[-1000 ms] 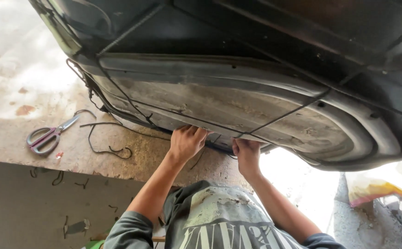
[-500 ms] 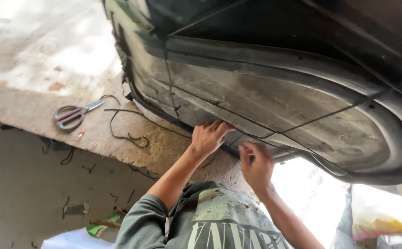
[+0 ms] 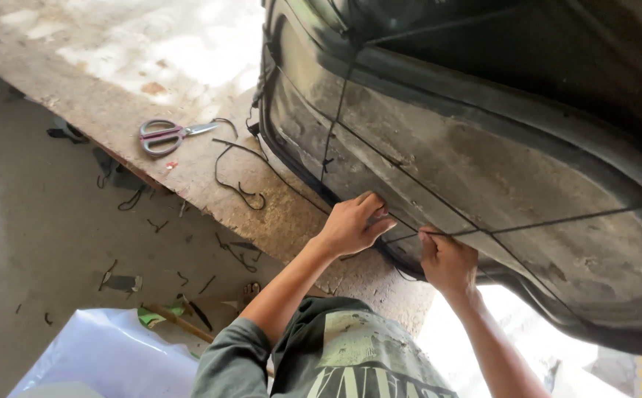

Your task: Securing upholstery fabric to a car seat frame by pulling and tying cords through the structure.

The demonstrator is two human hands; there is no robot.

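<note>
Left hand (image 3: 352, 225) and right hand (image 3: 446, 259) both pinch the black cord (image 3: 409, 230) at the panel (image 3: 483, 169) edge. I'd keep it taut; scissors (image 3: 166, 135) lie left of the panel

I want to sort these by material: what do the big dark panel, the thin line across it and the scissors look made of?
Dark panel: probably moulded plastic, matte and dusty, with curved ribs.
Thin line: looks like black cord or wire, drawn taut; left hand and right hand pinch it.
Scissors: shiny metal blades, reddish handles, likely plastic.
</note>
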